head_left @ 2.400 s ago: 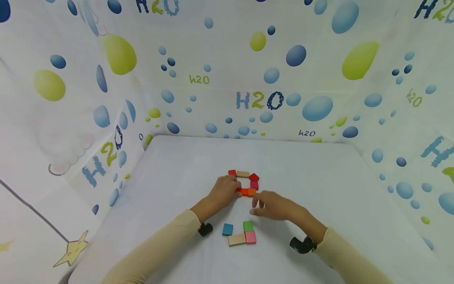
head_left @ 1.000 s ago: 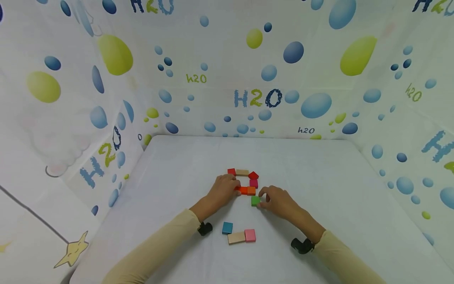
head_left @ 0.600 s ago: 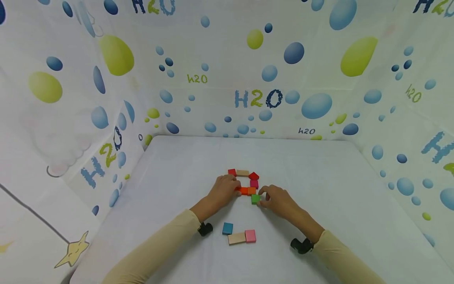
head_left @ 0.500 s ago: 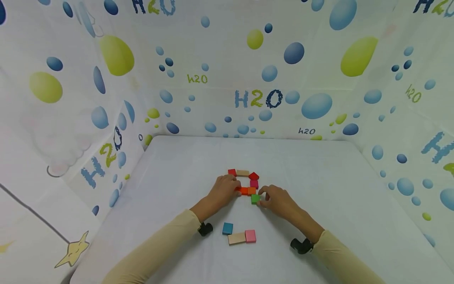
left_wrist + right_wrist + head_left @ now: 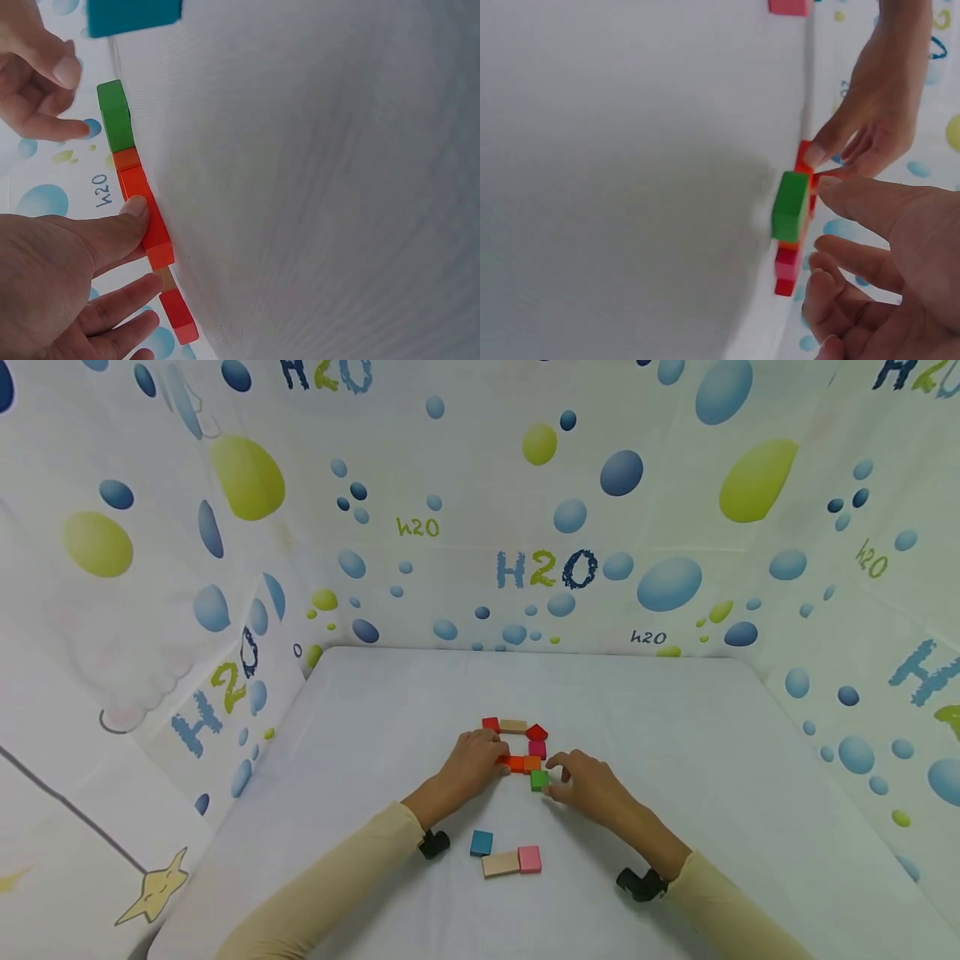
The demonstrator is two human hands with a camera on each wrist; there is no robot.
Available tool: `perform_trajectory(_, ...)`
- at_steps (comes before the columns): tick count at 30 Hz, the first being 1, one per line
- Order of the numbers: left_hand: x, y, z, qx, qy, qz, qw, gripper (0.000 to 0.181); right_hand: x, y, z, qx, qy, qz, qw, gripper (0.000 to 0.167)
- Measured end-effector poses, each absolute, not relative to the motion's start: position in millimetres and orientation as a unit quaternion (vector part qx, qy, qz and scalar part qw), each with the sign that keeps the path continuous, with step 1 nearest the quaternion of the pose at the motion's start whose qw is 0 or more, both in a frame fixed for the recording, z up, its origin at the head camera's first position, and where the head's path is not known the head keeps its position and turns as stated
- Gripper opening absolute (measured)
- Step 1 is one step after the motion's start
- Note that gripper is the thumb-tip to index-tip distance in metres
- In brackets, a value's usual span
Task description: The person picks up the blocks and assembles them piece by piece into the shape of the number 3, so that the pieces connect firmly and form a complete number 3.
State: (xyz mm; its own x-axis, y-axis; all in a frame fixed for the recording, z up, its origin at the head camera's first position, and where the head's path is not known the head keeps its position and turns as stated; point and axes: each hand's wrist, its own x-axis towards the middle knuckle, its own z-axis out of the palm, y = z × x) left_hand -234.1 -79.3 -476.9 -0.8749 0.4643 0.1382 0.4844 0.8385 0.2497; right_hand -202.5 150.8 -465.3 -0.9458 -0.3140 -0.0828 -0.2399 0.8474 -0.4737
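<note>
Head cam view: my left hand point(image 5: 471, 766) has the red-orange block point(image 5: 515, 764) pinched, thumb on the near face and a finger behind it. My right hand point(image 5: 588, 783) is pretty loose, thumb and fingers parted, right by the green block point(image 5: 539, 781). That green one sits on the desk point(image 5: 637, 710) up against the orange block point(image 5: 532, 764), on my side of it. Closer to me, a pink block point(image 5: 529, 858) butts up to a plain wooden block point(image 5: 501, 864), with a blue block point(image 5: 482, 842) just beyond.
</note>
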Motion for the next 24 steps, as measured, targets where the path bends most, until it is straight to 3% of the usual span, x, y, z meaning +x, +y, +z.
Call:
perform_trajectory(6, -232, -80, -474, -0.245, -0.958, -0.146, 0.034, 0.024, -174, 147, -452, -0.209, 0.942, -0.222, 0.138, 0.034)
perform_trajectory(12, -232, -80, -473, -0.246, -0.958, -0.145, 0.032, 0.024, -147, 138, -454, -0.257, 0.922, -0.199, 0.211, 0.041)
perform_trajectory(19, -232, -79, -473, -0.244, -0.959, -0.142, 0.03, 0.024, -138, 136, -454, -0.253, 0.93, -0.177, 0.202, 0.038)
perform_trajectory(24, -232, -78, -473, -0.24, -0.96, -0.141, 0.023, 0.025, -141, 142, -456, -0.251, 0.939, -0.168, 0.164, 0.035)
